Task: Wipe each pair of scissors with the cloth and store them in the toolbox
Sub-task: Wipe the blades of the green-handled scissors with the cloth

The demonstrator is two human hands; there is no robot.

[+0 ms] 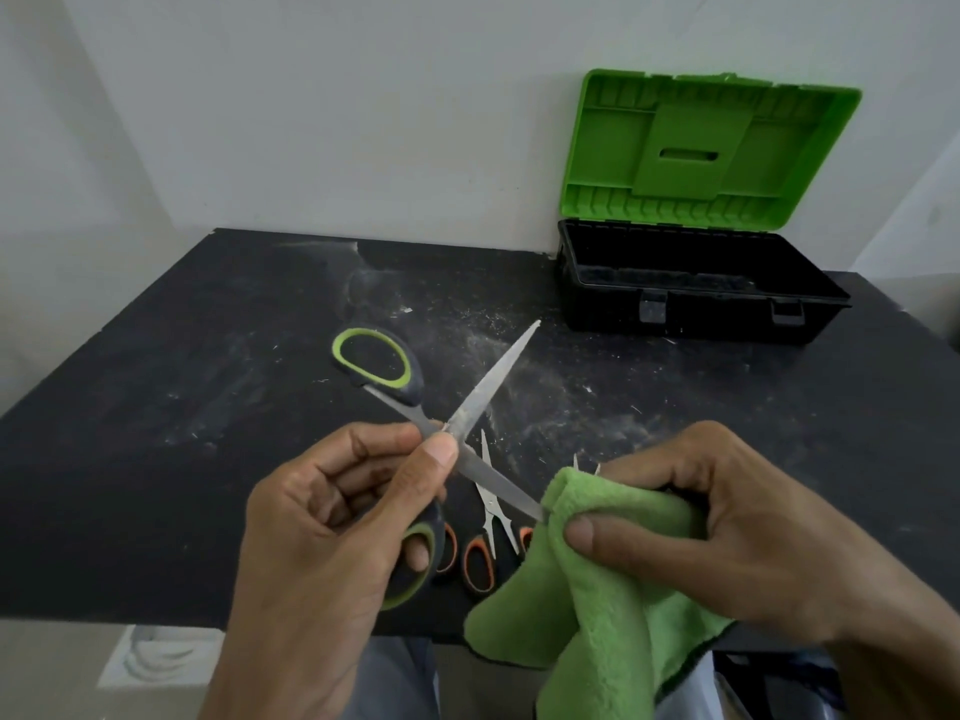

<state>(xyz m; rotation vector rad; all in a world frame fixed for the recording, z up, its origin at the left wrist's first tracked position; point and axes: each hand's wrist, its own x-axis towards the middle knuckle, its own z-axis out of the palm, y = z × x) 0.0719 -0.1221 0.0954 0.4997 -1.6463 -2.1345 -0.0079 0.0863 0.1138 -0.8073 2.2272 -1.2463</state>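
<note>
Over the table (208, 356), left hand (322, 522) holds scissors (493, 381) against cloth (597, 589).

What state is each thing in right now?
Black plastic toolbox with green lid: open, lid upright, no scissors visible inside.
Large steel scissors with green-and-black handles: blades spread, held off the table.
Green fluffy cloth: folded over one blade tip.
Small orange-handled scissors: lying on table, partly hidden.
Left hand: grips large scissors.
Right hand: pinches cloth.
Dark tabletop: dusty.
</note>
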